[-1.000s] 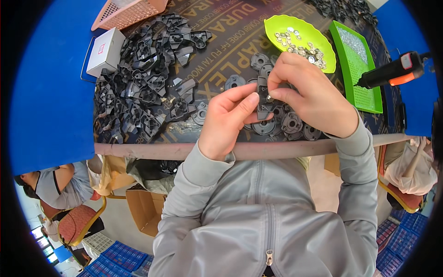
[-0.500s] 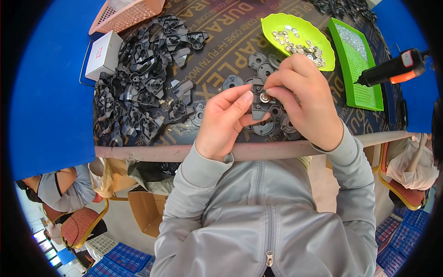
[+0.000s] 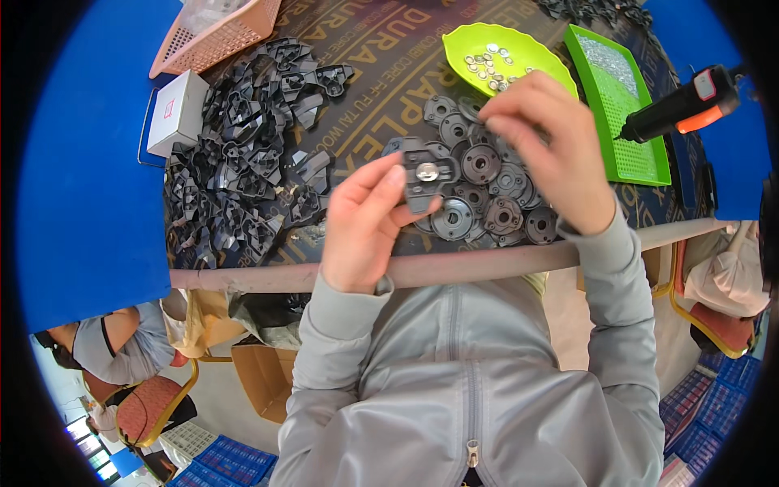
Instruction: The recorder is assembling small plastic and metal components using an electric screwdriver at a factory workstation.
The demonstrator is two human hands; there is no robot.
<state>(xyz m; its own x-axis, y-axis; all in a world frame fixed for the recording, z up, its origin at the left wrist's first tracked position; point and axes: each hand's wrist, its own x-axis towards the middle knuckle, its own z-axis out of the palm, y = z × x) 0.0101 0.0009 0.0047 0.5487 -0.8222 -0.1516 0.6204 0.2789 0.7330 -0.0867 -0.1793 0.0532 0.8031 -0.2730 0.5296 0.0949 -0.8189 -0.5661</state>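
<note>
My left hand grips a dark grey plastic housing between thumb and fingers, just above the table's front part. A small shiny round metal piece sits in the middle of that housing. My right hand is off the housing, over the far right of a heap of round grey flanged discs. Its fingers are loosely bent, thumb tip close to the index finger, and nothing shows between them. Behind it, a leaf-shaped yellow-green bowl holds several small round metal pieces, partly hidden by the hand.
A large heap of black plastic parts covers the table's left. Behind stand a white box and a pink basket. On the right, a black electric screwdriver hangs over a green tray of small silvery pieces.
My right hand has let go of the metal piece in the housing and moved up and right, away from it. My left hand has carried the housing a little left.
</note>
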